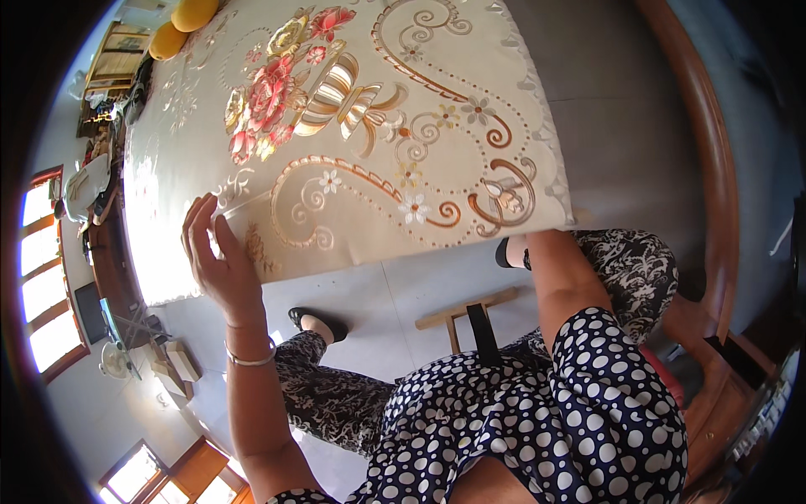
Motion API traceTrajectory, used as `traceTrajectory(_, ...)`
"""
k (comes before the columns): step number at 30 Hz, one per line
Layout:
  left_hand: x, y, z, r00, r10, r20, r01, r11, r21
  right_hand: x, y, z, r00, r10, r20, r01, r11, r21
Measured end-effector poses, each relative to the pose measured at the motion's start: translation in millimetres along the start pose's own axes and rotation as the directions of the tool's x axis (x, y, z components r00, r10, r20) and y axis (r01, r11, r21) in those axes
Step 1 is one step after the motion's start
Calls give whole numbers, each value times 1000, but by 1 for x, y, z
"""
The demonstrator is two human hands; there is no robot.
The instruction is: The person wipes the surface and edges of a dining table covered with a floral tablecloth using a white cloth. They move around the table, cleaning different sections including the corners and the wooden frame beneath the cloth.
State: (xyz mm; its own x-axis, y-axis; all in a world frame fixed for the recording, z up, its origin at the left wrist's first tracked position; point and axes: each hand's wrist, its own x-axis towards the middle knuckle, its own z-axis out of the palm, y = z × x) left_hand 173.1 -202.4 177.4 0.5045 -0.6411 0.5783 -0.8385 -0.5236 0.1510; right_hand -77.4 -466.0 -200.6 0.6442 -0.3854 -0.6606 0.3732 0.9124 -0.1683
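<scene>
A cream tablecloth (369,227) with red and yellow flowers and brown scrolls covers a table in front of me. My left hand (220,265) lies on its near left part, fingers stretched out and thumb apart, holding nothing that shows. A faint crease in the cloth runs from near those fingers. My right forearm reaches up to the cloth's near right corner, and the right hand is hidden under the cloth's edge. I cannot make out whether it holds anything.
Two round yellow fruits (183,27) sit at the table's far left. Below the near edge are a wooden bar (467,308) and my feet on the grey floor. A curved wooden piece (701,134) stands at the right. A fan (116,359) and boxes (180,363) are at the left.
</scene>
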Motion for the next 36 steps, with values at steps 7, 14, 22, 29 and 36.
traceTrajectory(7,-2,-8,6,998,10,-67,-11,1000,-14,-18,-19,33,996,-78,31,81,990,-111)
traceTrajectory(14,-2,-15,13,989,55,-134,-57,998,-11,-60,1,42,953,-225,201,268,938,-219)
traceTrajectory(22,-4,-14,10,989,52,-142,-47,998,37,-47,45,52,865,-448,-227,405,890,-211)
traceTrajectory(29,-1,-8,8,996,17,-83,-15,1000,21,7,39,-23,959,-276,-64,267,956,-121)
traceTrajectory(36,-2,-4,2,999,-30,-12,31,998,47,2,26,-1,989,-34,-143,18,994,-111)
